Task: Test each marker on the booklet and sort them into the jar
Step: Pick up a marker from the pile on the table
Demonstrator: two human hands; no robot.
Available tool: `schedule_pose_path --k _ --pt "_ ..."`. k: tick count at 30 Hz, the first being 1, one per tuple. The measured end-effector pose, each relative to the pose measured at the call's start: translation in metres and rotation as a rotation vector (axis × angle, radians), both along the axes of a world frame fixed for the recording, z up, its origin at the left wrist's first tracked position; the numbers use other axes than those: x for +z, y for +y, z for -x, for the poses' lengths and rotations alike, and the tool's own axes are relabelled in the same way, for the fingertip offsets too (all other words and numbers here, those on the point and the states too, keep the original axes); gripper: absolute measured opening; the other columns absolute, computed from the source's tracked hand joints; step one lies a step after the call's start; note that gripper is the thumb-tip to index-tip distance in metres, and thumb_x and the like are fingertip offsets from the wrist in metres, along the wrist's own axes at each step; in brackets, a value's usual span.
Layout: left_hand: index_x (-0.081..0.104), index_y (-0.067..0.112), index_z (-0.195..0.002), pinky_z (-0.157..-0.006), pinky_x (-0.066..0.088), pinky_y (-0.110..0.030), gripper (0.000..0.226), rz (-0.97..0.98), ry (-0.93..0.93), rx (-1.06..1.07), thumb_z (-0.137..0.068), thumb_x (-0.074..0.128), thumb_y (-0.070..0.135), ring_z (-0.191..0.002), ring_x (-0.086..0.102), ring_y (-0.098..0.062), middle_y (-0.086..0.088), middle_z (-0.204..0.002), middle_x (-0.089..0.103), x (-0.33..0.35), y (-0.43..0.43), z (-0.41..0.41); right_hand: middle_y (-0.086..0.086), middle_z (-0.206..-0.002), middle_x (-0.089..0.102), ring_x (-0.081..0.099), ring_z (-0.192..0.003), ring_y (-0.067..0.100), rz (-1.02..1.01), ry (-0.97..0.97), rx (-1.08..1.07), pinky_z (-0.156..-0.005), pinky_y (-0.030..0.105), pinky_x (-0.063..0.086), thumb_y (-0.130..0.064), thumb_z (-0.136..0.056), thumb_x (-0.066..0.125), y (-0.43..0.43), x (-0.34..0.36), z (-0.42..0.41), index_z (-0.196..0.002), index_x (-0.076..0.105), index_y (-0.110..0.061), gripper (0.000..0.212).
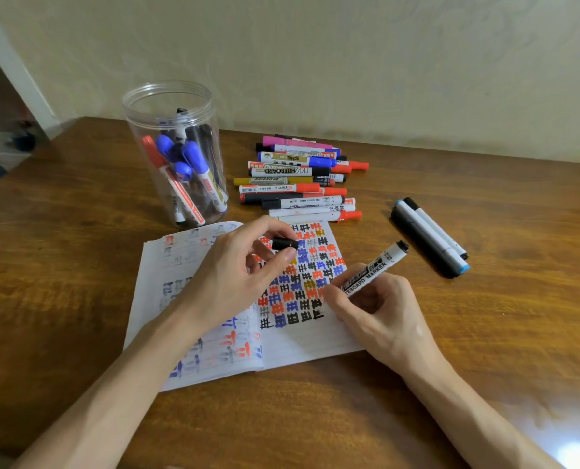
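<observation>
1. A pale cream wall (pixel 349 62) with a faint mottled texture fills the upper half of the view, behind the table's far edge.
2. The table (pixel 61 265) is dark brown wood with strong grain and a slight gloss.
3. A bright patch of glare (pixel 572 451) lies on the tabletop at the lower right.
4. At the far left, a white strip of trim (pixel 14 72) slants along the wall's edge.
5. Past it sits a pale box (pixel 6 157), too blurred to identify.
</observation>
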State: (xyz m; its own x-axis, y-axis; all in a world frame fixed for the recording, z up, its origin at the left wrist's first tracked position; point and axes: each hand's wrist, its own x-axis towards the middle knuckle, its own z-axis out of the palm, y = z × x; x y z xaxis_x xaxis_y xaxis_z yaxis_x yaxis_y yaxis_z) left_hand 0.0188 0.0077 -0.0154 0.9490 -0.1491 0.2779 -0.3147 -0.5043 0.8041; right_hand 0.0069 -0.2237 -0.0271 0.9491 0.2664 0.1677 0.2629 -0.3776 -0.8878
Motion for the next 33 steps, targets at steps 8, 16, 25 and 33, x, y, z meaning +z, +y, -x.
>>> schedule_pose_path --k 8,16,25,33 --pt "0.063 0.031 -0.118 -0.064 0.058 -0.045 0.019 0.010 -0.014 -0.005 -0.099 0.066 0.033 -0.092 0.071 -0.017 0.019 -0.111 0.069 0.0017 0.0001 0.0012 -0.013 -0.079 0.076 0.067 -0.061 0.012 0.018 -0.011 -0.018 -0.052 0.032 0.052 -0.030 -0.095 0.071 0.0001 -0.0010 0.0003 -0.082 0.070 -0.020 0.016" --pt "0.063 0.029 -0.116 -0.064 0.058 -0.040 0.020 0.012 0.003 -0.004 -0.097 0.069 0.026 -0.091 0.072 -0.013 0.017 -0.107 0.072 0.0031 -0.0015 0.0028 -0.010 -0.074 0.073 0.065 -0.059 0.011 -0.002 0.000 -0.035 -0.051 0.025 0.048 -0.023 -0.096 0.072 -0.0012 -0.0001 -0.0008 -0.080 0.069 -0.013 0.019" --pt "0.063 0.026 -0.116 -0.067 0.062 -0.030 0.023 0.004 0.016 0.006 -0.095 0.072 0.022 -0.091 0.074 -0.006 0.016 -0.107 0.074 0.0042 -0.0025 0.0032 -0.011 -0.085 0.077 0.070 -0.067 0.013 0.048 -0.020 -0.048 -0.055 0.033 0.057 -0.033 -0.094 0.069 0.0004 0.0012 0.0015 -0.084 0.069 -0.021 0.016" --pt "0.066 0.028 -0.113 -0.071 0.062 -0.037 0.022 0.021 0.042 -0.001 -0.093 0.074 0.024 -0.090 0.074 -0.006 0.019 -0.102 0.074 0.0058 -0.0036 0.0047 -0.015 -0.072 0.073 0.066 -0.062 0.001 -0.047 0.042 -0.063 -0.054 0.011 0.046 -0.012 -0.097 0.070 -0.0008 0.0048 0.0006 -0.080 0.067 -0.007 0.017"
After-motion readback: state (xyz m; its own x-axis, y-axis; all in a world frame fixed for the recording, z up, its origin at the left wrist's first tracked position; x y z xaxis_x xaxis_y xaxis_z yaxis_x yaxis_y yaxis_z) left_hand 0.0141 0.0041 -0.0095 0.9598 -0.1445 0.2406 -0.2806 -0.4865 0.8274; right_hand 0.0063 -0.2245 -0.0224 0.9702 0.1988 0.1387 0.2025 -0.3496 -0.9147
